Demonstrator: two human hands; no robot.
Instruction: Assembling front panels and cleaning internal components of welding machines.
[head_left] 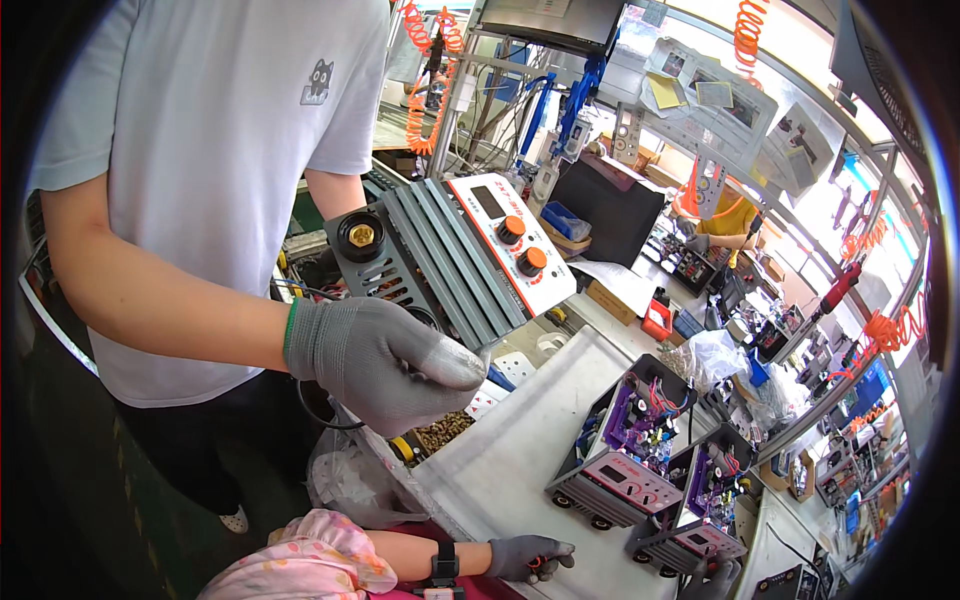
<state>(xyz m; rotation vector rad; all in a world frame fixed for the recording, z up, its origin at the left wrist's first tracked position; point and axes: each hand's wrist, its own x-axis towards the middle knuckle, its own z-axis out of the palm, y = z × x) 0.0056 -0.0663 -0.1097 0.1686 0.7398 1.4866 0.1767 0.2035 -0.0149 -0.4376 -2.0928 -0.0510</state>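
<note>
Glare behind, dark rim

White light glares from beyond the far right corner of the workbench [520, 425], behind hung papers [722, 115]. Its top is fairly evenly pale; past its left edge the floor [140, 505] turns dim. The left hand [528, 558] looks clear, distant clutter [775, 328] soft. Fisheye distortion bows the outskirts; black fills 4 corners.

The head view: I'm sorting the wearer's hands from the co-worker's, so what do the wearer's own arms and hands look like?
The left hand is in a grey glove; a black-strapped watch sits above it, and a loose pink sleeve with a spotted pattern ends in gathers. The right hand, only partly in view, is also gloved in grey; its sleeve is out of view.
</note>
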